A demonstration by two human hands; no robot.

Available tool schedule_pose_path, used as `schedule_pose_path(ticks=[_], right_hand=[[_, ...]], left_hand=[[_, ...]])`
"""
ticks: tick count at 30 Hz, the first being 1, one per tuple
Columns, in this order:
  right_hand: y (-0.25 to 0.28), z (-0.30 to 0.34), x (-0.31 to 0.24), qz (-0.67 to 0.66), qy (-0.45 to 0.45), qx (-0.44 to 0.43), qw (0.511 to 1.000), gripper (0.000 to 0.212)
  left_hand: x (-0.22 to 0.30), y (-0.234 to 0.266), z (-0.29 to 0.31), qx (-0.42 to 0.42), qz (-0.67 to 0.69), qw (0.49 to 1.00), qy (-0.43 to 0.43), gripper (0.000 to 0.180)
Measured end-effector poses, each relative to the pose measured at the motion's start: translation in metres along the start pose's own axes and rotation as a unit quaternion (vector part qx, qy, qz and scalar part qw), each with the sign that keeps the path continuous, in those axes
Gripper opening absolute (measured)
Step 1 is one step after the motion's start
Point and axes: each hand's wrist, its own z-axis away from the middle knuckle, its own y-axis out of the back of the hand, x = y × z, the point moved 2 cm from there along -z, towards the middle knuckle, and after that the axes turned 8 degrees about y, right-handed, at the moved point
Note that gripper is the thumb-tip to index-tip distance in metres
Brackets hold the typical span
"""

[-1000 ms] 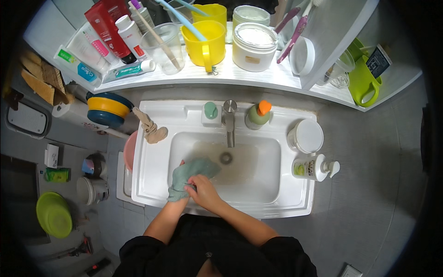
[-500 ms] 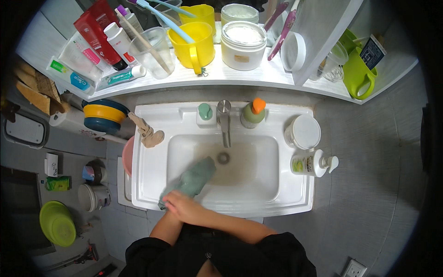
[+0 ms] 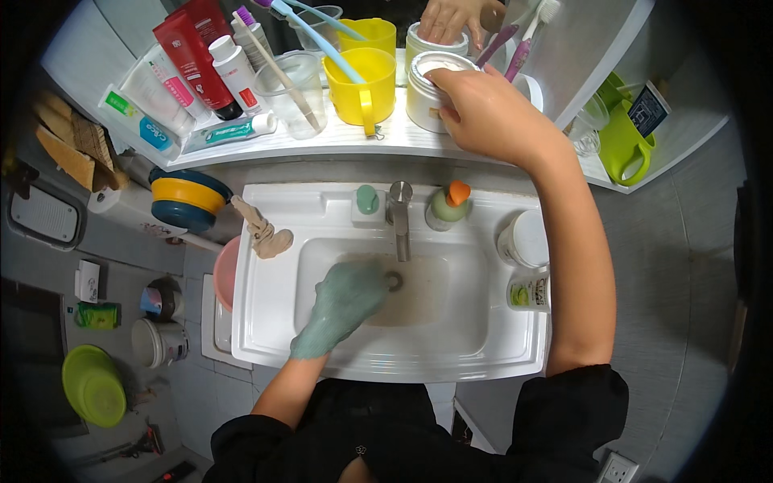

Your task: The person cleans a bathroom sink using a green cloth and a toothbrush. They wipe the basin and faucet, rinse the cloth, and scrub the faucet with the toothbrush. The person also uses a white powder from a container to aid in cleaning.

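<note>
Nearest of all, two black sleeves [image 3: 254, 435] are framing the front edge of the sink [image 3: 507, 365].

Left hand [image 3: 346, 296]: wearing a green cloth [image 3: 318, 330] that is covering it to the wrist; hanging over the left part of the basin [image 3: 463, 338], near the drain [image 3: 393, 281]. The fabric is hiding its fingers, so I cannot tell whether it is clenching.

Basin: showing a brownish tint around the drain, film or shallow water, I cannot tell which.

Right forearm [image 3: 584, 266]: spanning the sink's right end and partly hiding a pump bottle [image 3: 528, 293]. Just beyond, a lidded pot [image 3: 527, 239] is standing.

Left rim: a beige cloth [image 3: 264, 233] is lying crumpled.

Far rim: a faucet [image 3: 402, 221] is standing between a green-topped box [image 3: 367, 213] and an orange-topped bottle [image 3: 448, 213].

Shelf [image 3: 338, 149]: running above the far rim and bearing a white tub [image 3: 423, 105].

Right hand [image 3: 499, 121]: bending over the tub, fingertips resting at its open mouth; whether they are grasping anything, I cannot tell.

Left of the tub: a yellow mug [image 3: 342, 101] is holding a blue toothbrush [image 3: 342, 58]; a clear cup [image 3: 282, 101] is holding a pale stick [image 3: 296, 97]; a red tube [image 3: 189, 60] is leaning farther left.

Mirror [image 3: 394, 10]: standing behind, repeating hand and tub.
</note>
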Motion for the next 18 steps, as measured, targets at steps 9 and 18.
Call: schedule_pose_path(ticks=[9, 18], right_hand=[[0.013, -0.005, -0.007, -0.029, -0.016, 0.026, 0.999, 0.027], [-0.067, 0.067, -0.080, -0.522, -0.136, 0.211, 0.816, 0.021]], left_hand=[[0.005, 0.025, 0.003, 0.092, 0.009, 0.995, -0.032, 0.006], [0.000, 0.022, 0.005, 0.049, 0.036, 0.997, 0.039, 0.012]])
